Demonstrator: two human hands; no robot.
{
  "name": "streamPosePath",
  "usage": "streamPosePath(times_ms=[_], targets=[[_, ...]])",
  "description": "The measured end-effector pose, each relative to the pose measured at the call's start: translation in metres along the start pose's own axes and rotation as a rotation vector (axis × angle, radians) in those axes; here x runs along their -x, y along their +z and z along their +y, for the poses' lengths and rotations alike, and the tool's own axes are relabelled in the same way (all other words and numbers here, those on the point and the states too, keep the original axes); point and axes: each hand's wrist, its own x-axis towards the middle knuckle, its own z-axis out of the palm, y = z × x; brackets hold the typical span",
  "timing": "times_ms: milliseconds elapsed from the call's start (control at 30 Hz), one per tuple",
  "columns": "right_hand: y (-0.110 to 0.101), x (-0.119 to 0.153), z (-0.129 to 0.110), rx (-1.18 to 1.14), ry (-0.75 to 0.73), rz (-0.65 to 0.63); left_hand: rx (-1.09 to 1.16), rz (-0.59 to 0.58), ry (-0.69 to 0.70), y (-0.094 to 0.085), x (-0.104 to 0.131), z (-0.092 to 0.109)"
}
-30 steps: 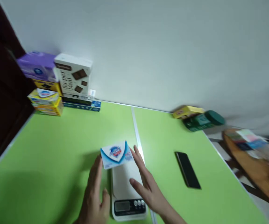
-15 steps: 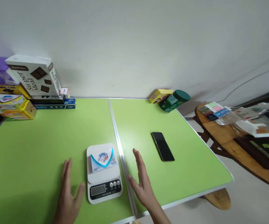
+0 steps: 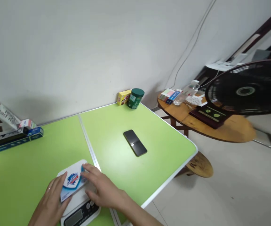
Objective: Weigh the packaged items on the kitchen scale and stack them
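Note:
A white and blue Safeguard soap box (image 3: 72, 183) is over the plate of a white digital kitchen scale (image 3: 79, 201). My left hand (image 3: 49, 199) grips the box at its left end, with the thumb at the near side and the fingers along the far edge. At the right end, my right hand (image 3: 100, 185) holds the box between its fingers and thumb. The fingers cover both ends of the box. Whether the box still rests on the plate I cannot tell. Part of the scale's dark display panel (image 3: 81, 215) shows below the hands.
A black phone (image 3: 135, 142) lies on the green table (image 3: 163, 138). By the wall stand a green-lidded jar (image 3: 135, 99) and a yellow box (image 3: 123, 97). Several boxes are stacked at the left, including a white one (image 3: 1, 121). A fan (image 3: 246, 89) and wooden side table (image 3: 234, 128) are at right.
My hands were apart and open on either side of the scale; now they have closed on the soap box's ends. The view has turned right, showing the fan.

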Motion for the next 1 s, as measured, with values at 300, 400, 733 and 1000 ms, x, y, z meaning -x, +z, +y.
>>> streamPosePath(times_ms=[300,400,733,1000], targets=[[-0.12,0.019,0.04,0.336,-0.06,0.02,0.189,-0.122,0.053,0.011,-0.116,0.11],[-0.165,0.034,0.064,0.342,0.007,0.091,0.256,-0.169,0.127,0.03,-0.169,0.145],[-0.278,0.049,0.19,0.371,0.175,0.274,0.63,-0.328,0.118,0.101,-0.293,0.204],[-0.336,0.028,0.273,0.471,0.336,0.357,1.24,-0.462,-0.169,0.193,-0.401,0.266]])
